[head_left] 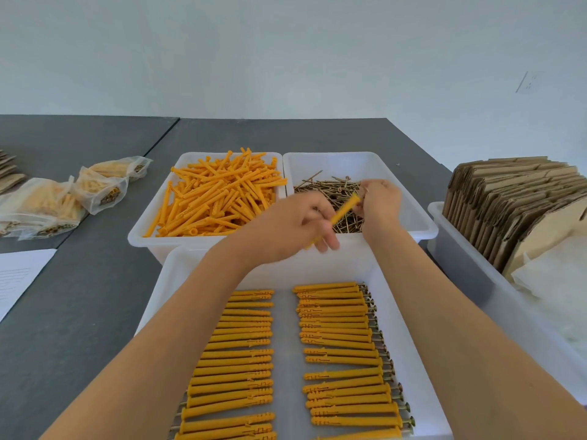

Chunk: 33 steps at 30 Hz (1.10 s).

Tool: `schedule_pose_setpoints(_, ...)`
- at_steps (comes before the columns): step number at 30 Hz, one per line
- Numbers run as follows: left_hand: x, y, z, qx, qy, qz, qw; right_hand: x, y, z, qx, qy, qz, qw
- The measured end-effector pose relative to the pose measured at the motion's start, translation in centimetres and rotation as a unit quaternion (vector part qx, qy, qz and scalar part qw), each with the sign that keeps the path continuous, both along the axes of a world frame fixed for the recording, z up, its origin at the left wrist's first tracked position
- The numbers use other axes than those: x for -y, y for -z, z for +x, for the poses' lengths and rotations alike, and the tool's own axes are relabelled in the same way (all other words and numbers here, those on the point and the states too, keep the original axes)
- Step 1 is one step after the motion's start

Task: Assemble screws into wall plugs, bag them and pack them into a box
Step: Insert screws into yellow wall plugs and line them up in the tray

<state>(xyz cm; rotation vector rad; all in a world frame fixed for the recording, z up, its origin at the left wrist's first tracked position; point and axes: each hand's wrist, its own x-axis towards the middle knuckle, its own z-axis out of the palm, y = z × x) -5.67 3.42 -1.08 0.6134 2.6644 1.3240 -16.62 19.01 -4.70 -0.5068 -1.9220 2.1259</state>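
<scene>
Overhead, the head view shows the left hand (287,228) gripping one orange wall plug (344,208), held tilted above the screw bin (413,198). The right hand (379,201) has its fingers curled at the plug's upper end; whether they pinch a screw cannot be told. Loose plugs fill the plug bin (143,230) beside it, toward the counter's (95,296) far edge. Assembled plugs lie in two rows in the near tray (286,344). Filled bags (101,185) sit at the left edge; flat cartons (514,198) stand at the right.
</scene>
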Motion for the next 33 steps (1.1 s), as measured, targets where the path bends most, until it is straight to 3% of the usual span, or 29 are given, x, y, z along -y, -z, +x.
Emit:
schedule_pose_setpoints(4,-2.3,1.1,1.4,0.111,0.077,-0.131,0.982,0.3,0.0,0.3,-0.015,-0.006,0.020,1.000)
schedule_pose_setpoints(11,-4.2,2.1,2.0,0.020,0.055,-0.363,0.930,0.2,0.0,0.2,-0.015,0.001,0.063,0.998)
schedule_pose_setpoints(15,-4.5,2.5,2.4,0.036,0.062,-0.393,0.917,0.3,0.1,0.2,-0.012,-0.012,0.085,0.996)
schedule_pose_setpoints(22,-5.7,4.0,3.4,-0.064,0.069,-0.495,0.864,0.4,0.1,0.1,-0.011,-0.021,0.109,0.994)
schedule_pose_setpoints(33,-7.0,4.4,3.4,-0.089,0.055,-0.542,0.834,0.5,0.1,0.3,-0.014,-0.047,0.132,0.990)
